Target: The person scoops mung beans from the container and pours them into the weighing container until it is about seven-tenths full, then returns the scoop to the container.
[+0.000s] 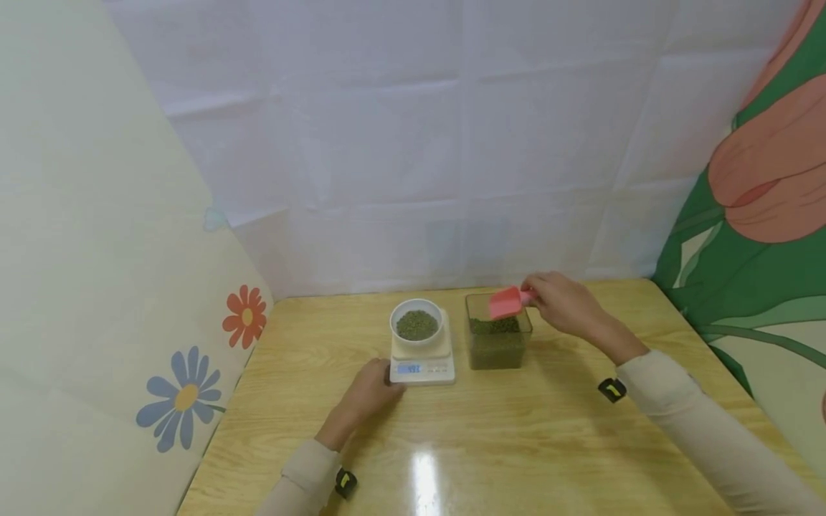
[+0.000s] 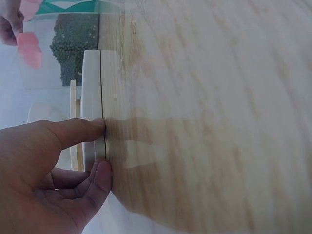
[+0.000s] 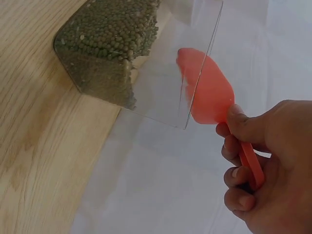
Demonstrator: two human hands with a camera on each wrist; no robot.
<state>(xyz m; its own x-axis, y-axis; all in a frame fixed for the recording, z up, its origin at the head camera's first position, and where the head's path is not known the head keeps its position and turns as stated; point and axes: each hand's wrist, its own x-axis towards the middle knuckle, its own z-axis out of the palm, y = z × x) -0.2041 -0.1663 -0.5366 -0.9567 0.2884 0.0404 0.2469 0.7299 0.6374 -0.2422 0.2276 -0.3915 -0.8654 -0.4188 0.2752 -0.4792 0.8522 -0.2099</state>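
Note:
A kitchen scale (image 1: 442, 377) with a lit display stands on the table, bearing a white bowl (image 1: 418, 343) of green mung beans (image 1: 416, 325). My left hand (image 1: 370, 390) grips the scale's front left corner, thumb along the front edge and fingers curled at the side. My right hand (image 1: 564, 304) holds a pink-red scoop (image 3: 212, 92) by its handle, thumb pressed near the blade. The scoop overlaps the upper part of a clear square container (image 1: 495, 356) and looks empty. More mung beans (image 3: 107, 29) fill the container's lower part.
The container stands just right of the scale on a wood-grain table (image 1: 529, 444). A white sheet (image 1: 387, 143) hangs behind the table's back edge. Flower-printed panels flank both sides, with a large green and pink one (image 1: 774, 215) at the right.

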